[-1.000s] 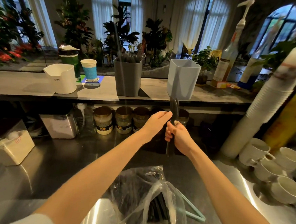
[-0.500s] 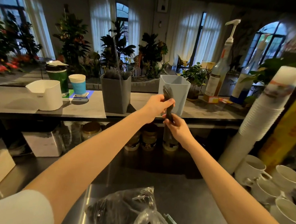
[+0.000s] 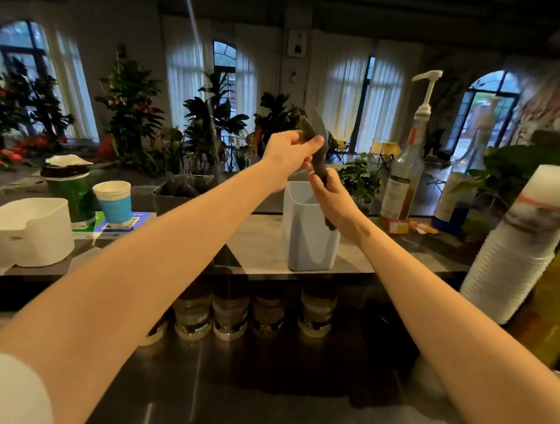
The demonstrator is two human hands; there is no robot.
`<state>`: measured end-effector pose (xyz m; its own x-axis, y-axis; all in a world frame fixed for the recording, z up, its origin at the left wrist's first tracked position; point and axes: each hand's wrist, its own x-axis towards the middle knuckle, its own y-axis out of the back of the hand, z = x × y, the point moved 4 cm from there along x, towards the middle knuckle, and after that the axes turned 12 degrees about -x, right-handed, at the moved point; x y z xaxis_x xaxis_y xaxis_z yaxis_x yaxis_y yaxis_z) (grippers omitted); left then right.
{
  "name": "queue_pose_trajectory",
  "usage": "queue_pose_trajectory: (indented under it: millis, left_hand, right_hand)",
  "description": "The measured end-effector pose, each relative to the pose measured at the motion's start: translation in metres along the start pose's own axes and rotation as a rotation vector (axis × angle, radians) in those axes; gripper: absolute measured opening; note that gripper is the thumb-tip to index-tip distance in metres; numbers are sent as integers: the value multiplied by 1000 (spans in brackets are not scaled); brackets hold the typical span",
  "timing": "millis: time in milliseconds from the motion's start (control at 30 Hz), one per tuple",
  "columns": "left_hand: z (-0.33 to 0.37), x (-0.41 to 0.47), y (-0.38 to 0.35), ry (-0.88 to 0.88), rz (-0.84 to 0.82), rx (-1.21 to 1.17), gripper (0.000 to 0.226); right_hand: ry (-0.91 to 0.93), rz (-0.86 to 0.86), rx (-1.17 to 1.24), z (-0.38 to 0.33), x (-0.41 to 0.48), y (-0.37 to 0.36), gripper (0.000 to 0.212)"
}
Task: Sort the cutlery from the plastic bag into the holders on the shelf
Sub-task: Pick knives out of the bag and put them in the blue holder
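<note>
Left hand (image 3: 287, 153) pinches the dark cutlery (image 3: 319, 163) near its top; right hand (image 3: 333, 200) wraps it lower, grip closed.

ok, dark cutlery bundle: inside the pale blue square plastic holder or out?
Out. The left hand and right hand grip the dark cutlery bundle; its lower end shows in front of the pale blue holder.

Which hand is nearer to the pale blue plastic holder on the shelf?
Right. The right hand grips the dark cutlery at the rim of the pale blue plastic holder; the left hand pinches the cutlery's top, higher up.
</note>
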<state>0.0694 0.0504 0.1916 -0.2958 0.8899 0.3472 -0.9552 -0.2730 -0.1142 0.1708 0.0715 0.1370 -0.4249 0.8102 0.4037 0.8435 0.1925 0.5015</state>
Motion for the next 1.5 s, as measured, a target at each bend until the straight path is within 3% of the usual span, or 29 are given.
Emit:
queue_pose_trajectory:
  millis: [200, 500, 667, 867, 1000, 1067, 1167, 1233, 1333, 1400, 1500]
  left_hand:
    - [8, 31, 3, -83, 56, 45, 18]
    - [17, 53, -6, -150, 70, 35, 9]
    - [23, 59, -8, -194, 58, 34, 17]
    - [7, 66, -4, -80, 107, -45, 14]
    - [21, 66, -5, -75, 56, -74, 10]
    - [29, 69, -3, -54, 22, -103, 21]
    - [42, 69, -5, -86, -59, -196, 15]
    - [46, 68, -9, -158, -81, -136, 6]
    - [25, 69, -14, -202, -92, 120, 11]
    - [-6, 72, -10, -145, -71, 263, 12]
    - [-50, 77, 4, -62, 4, 388, 26]
  right_hand:
    - [88, -27, 40, 2, 37, 3, 6]
    - [153, 82, 116, 2, 70, 8, 8]
    - [190, 137, 199, -3, 77, 6, 18]
    - [144, 106, 218, 6, 79, 6, 15]
    - [136, 32, 185, -9, 75, 21, 14]
    - [160, -17, 132, -19, 71, 30, 12]
    - [230, 39, 103, -30, 71, 40, 10]
    - [217, 69, 110, -28, 76, 37, 8]
    - [110, 64, 147, -2, 83, 22, 13]
    - [47, 41, -20, 23, 87, 14, 7]
    - [-77, -107, -494, 55, 91, -1, 22]
